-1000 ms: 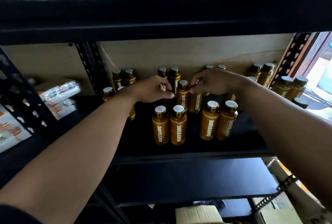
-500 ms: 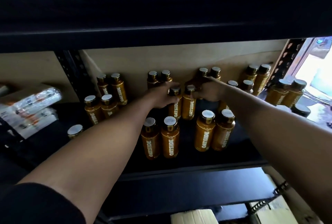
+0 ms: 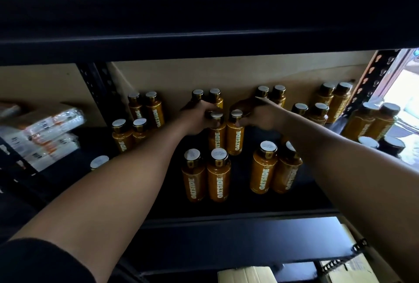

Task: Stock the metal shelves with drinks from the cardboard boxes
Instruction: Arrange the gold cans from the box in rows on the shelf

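Grips two side-by-side bottles (image 3: pixel 226 134) by the necks, left hand (image 3: pixel 196 120) curled round one and right hand (image 3: pixel 260 116) round the other, on the metal shelf (image 3: pixel 226 217), and looks well along: pairs (image 3: pixel 217 178) already behind, before and beside the fingers, cardboard boxes (image 3: pixel 247 274) below.

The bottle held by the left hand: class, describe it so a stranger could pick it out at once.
Find the dark metal shelf stocked with pairs of amber bottles. In its middle, one pair stands behind the front pair. The bottle is the left of those two, the only one whose neck the left hand grips.
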